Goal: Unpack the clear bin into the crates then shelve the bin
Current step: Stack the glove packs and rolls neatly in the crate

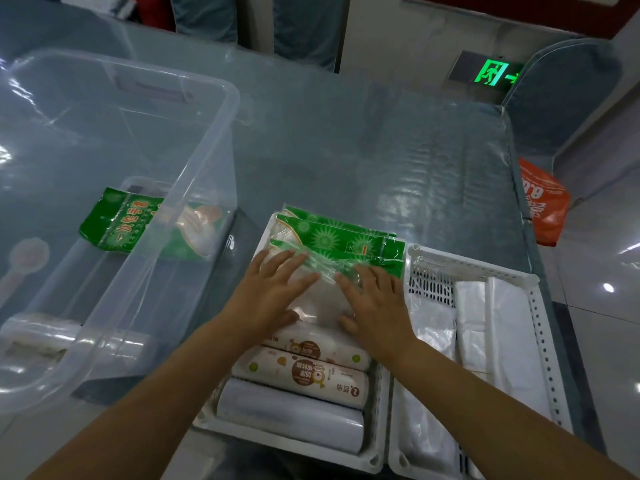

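both hands, left hand (pixel 266 292) and right hand (pixel 375 306), lie flat with fingers spread on a green glove packet (pixel 332 258) in the left white crate (pixel 379 403). beside it, the right crate (pixel 540 344) holds white bags. clear bin (pixel 214 140) stands at the surface's left edge, one green pack (pixel 117 220) inside.

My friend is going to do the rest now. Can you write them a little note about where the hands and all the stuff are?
Left hand and right hand: both open, fingers flat, pressing a green-and-clear packet onto the stack in the left white crate.
Left crate also holds the rolls at its near end.
Right white crate holds white plastic bags.
Clear bin sits left of the crates. Still inside: a green glove packet and a clear roll near the front.
Done: most items crated.
Left: move those last items, then shelve the bin.
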Motion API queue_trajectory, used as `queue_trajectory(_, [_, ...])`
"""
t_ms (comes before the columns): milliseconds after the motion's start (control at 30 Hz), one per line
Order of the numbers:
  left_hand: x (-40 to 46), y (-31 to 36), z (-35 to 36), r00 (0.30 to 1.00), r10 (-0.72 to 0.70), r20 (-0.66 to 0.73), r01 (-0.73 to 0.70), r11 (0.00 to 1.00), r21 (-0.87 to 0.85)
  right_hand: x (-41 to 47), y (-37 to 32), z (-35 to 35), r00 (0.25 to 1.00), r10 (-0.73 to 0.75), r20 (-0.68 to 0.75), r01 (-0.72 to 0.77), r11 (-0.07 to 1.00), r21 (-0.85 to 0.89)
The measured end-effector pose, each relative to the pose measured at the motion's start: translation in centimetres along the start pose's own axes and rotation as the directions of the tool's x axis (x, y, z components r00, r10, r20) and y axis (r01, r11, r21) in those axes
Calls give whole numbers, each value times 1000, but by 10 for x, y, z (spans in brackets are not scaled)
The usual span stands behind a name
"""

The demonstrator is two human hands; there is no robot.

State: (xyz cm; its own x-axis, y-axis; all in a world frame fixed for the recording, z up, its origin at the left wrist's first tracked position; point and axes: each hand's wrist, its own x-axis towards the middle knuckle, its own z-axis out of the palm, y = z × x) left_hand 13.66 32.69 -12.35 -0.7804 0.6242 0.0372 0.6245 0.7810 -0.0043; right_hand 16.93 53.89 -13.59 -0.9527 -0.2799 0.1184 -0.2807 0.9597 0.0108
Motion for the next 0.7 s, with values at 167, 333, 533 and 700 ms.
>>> queue_trajectory(167, [19,-4,7,988,-57,144,61,998,-19,-2,3,2,999,-44,17,42,995,89])
queue_trajectory(333, [17,-4,7,996,5,92,-2,999,-35,-6,7,2,993,-107,-47,110,992,63])
queue_trajectory(533, [25,-16,-9,980,-124,155,158,961,-228,36,29,-22,960,91,-264,-14,960,280])
queue_trajectory(700, [57,-22,-11,950,-302,80,312,912,-266,97,46,-20,980,193,-49,-171,943,287])
